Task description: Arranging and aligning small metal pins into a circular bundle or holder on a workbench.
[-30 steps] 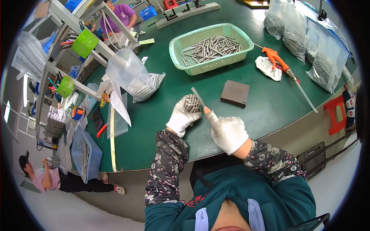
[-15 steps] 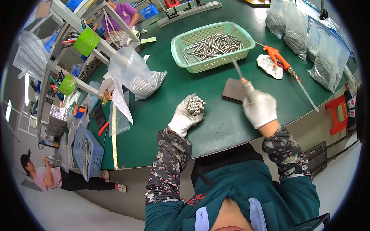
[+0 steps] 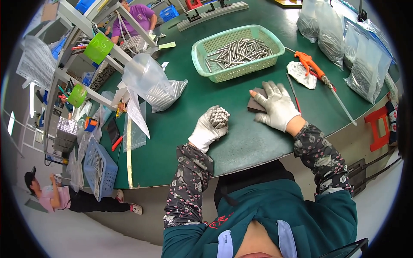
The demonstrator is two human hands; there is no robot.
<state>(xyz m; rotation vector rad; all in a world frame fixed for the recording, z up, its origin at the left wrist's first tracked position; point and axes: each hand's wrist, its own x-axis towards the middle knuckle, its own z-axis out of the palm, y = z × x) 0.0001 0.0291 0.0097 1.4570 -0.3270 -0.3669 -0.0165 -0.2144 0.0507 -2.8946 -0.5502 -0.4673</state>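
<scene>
My left hand [image 3: 205, 132], in a white glove, is closed around a bundle of short metal rods [image 3: 220, 116] held upright above the green table [image 3: 185, 129]. To its right, my gloved right hand [image 3: 277, 105] lies flat with fingers spread on a dark square block [image 3: 253, 104], holding nothing. A thin metal rod [image 3: 293, 92] lies on the table just right of that hand.
A green basket [image 3: 202, 53] of metal rods stands at the back. Clear bags of rods [image 3: 150, 81] lie left and at the right [image 3: 365, 60]. An orange-handled tool [image 3: 314, 66] and white cloth [image 3: 300, 73] lie nearby. Other people work at the back [image 3: 140, 15] and lower left [image 3: 51, 195].
My right hand carried a thin rod from beside the bundle over to the right, let it go, and now rests flat on the dark block. The left hand stays put.
</scene>
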